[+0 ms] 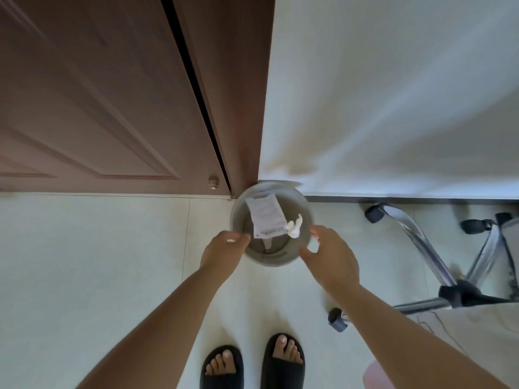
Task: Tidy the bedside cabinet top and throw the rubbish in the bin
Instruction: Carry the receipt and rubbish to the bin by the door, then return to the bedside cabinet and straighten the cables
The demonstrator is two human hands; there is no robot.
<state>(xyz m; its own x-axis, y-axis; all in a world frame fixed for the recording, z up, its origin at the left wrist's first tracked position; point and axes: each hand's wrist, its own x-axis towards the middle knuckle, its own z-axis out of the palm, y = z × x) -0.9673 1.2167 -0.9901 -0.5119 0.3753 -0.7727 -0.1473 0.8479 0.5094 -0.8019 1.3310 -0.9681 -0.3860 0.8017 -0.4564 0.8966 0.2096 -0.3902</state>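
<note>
A round grey bin (308,220) stands on the floor in the corner between the door and the wall. Over its mouth are a white printed paper slip (265,217) and a crumpled white tissue (294,227), free of both hands. My left hand (223,249) hovers at the bin's left rim, fingers loosely curled, holding nothing. Over the bin's right rim my right hand (330,258) is spread with fingers apart, also holding nothing. The bedside cabinet is out of view.
A brown door (106,94) with a doorstop (213,182) is at the left, a white wall (393,94) at the right. A wheeled chair base (449,276) stands on pale floor tiles at the right. My feet in black slippers (252,363) are below.
</note>
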